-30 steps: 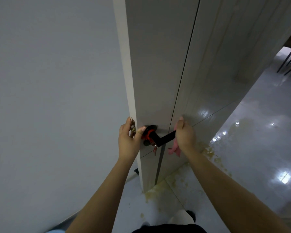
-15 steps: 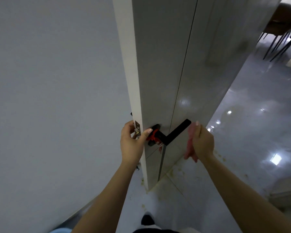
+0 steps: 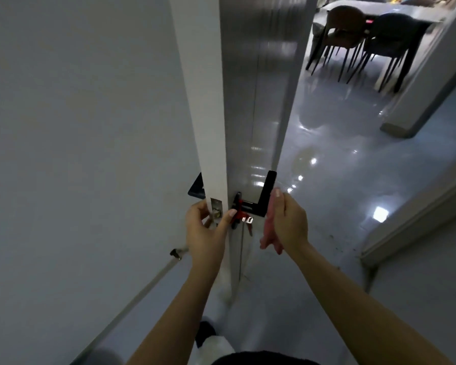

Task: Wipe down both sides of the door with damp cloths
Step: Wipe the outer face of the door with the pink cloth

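A white door (image 3: 203, 101) stands edge-on in front of me, its glossy right face (image 3: 258, 106) seen at a steep angle. My left hand (image 3: 206, 233) grips the door's edge at the latch plate, thumb on the right face. A black lever handle (image 3: 267, 193) sticks out of that face, with red-tagged keys (image 3: 241, 216) hanging by the lock. My right hand (image 3: 287, 222) holds a pink cloth (image 3: 269, 233) just right of the lever, apart from the door. Another black handle (image 3: 196, 187) shows on the door's left side.
A grey wall (image 3: 77, 127) fills the left, with a door stop (image 3: 177, 252) near the skirting. Shiny wet tiles (image 3: 340, 167) spread to the right. Dark chairs (image 3: 353, 40) stand at a table at the far right. A door frame (image 3: 406, 219) lies right.
The door has swung toward edge-on, so the lever handle now points up. My right hand with the pink cloth left the handle and hangs beside it. My left hand kept its hold.
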`<state>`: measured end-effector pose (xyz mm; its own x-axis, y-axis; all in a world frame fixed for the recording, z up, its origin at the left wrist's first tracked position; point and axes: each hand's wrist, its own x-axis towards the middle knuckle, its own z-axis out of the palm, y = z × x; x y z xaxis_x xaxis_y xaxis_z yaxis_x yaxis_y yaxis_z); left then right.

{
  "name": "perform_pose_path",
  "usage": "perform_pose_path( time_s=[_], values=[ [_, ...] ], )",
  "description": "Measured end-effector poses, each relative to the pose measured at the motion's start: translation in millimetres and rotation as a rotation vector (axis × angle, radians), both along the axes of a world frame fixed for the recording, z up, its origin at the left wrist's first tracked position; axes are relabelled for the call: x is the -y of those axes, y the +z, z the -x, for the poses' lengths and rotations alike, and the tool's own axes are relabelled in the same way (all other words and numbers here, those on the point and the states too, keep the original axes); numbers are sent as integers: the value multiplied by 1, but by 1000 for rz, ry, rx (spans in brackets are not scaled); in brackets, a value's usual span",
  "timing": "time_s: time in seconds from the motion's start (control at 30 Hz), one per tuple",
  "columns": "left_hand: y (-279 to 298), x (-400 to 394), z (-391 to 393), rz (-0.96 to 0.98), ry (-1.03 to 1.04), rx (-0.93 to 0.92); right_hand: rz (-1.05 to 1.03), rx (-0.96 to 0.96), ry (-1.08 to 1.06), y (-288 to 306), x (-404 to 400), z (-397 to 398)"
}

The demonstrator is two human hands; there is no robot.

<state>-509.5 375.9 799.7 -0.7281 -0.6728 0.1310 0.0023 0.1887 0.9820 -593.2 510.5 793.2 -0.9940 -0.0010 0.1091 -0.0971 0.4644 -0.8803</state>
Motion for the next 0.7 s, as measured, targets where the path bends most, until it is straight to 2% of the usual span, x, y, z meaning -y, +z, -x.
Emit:
perform_pose_path(
  time_s=[0.13,0.27,0.53,0.7],
  values=[
    [-3,-49,-6,6,-137,9,-20,-22,-106,5,-51,-14],
    [2,-89,-3,133,-304,27,10,-32,-197,10,-100,-32],
    [16,-136,48,540,-403,-124,57,-20,-462,13,-154,-51],
    [11,-154,110,725,-711,67,64,-64,-694,16,-171,-43]
  ],
)
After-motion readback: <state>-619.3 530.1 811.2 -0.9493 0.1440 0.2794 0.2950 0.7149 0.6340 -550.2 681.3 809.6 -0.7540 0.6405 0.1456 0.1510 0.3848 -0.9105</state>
